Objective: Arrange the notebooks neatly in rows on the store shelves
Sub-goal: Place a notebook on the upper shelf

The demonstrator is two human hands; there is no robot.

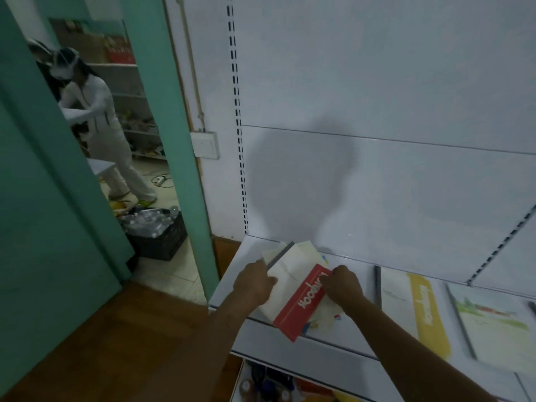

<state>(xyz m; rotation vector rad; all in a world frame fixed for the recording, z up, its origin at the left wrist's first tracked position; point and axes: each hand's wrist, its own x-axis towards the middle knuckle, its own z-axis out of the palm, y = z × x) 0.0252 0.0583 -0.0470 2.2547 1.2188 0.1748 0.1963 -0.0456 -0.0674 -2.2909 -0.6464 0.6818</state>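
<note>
A cream notebook with a red band (300, 297) lies askew at the left end of the white shelf (232, 285), on top of other pale notebooks whose edges stick out. My left hand (255, 284) grips its left edge near the dark spine. My right hand (343, 285) pinches its right side at the red band. Further right, a notebook with a yellow band (412, 306) and one with a green picture cover (493, 323) lie flat side by side on the same shelf.
The white back panel (377, 140) rises behind the shelf. A lower shelf (269, 384) holds dark items. To the left is a teal door frame (162, 140); beyond it a person in white (101, 126) stands near a black crate of bottles (156, 230).
</note>
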